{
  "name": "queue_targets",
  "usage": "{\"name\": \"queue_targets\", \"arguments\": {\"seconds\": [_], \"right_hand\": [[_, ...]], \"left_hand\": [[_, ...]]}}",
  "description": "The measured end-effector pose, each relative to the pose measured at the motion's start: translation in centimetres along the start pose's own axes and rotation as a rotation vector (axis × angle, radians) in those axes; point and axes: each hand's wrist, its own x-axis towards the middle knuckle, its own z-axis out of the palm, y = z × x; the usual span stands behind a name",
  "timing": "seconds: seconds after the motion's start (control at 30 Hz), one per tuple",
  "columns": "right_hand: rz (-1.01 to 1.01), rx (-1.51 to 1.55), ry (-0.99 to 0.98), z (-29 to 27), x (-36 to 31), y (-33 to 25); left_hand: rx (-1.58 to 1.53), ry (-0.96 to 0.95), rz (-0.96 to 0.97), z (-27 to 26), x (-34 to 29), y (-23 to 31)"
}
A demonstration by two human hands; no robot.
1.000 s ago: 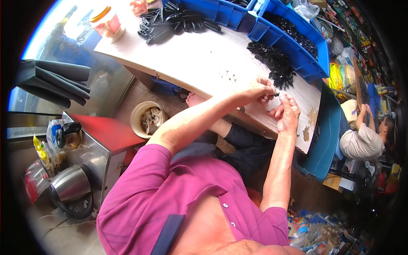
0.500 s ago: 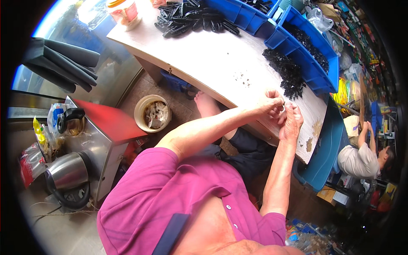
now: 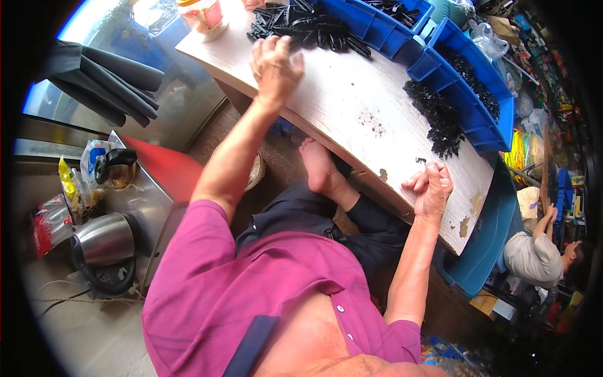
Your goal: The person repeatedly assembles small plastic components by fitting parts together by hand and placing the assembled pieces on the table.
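My left hand [image 3: 276, 72] is stretched over the table's far left part, beside a pile of long black plastic parts [image 3: 323, 30]. Its fingers are apart and slightly curled, a little blurred, with nothing visible in them. Over the table's right part, my right hand [image 3: 433, 188] is closed, thumb and forefinger pressed together. A small black plastic piece [image 3: 421, 160] shows at its fingertips. Past that hand lies a heap of small black plastic pieces [image 3: 433, 116] on the white table [image 3: 326, 94].
Blue plastic bins [image 3: 465, 91] with black parts line the table's far side. A lidded jar [image 3: 204, 17] stands at the far left corner. A teal tub [image 3: 480, 261] is at the right end. On the left are a steel kettle [image 3: 107, 242] and a bucket [image 3: 256, 173]. Another person [image 3: 534, 257] sits at far right.
My left hand has left my right hand and swung far left toward the long black parts. My right hand stays closed near the same place. The whole view has shifted slightly.
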Motion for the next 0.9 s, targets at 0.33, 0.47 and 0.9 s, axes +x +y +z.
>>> {"name": "queue_targets", "arguments": {"seconds": [0.33,0.47,0.9], "right_hand": [[0.037,-0.036,0.061,0.0,0.5,0.2],[0.009,0.007,0.064,-0.1,0.3,0.3],[-0.015,-0.040,0.076,-0.2,-0.3,0.6]], "left_hand": [[-0.098,-0.246,0.408,1.6,-0.5,1.0],[-0.086,-0.274,0.492,2.6,-1.3,3.2],[-0.895,-0.413,0.015,0.0,-6.6,10.3]]}}
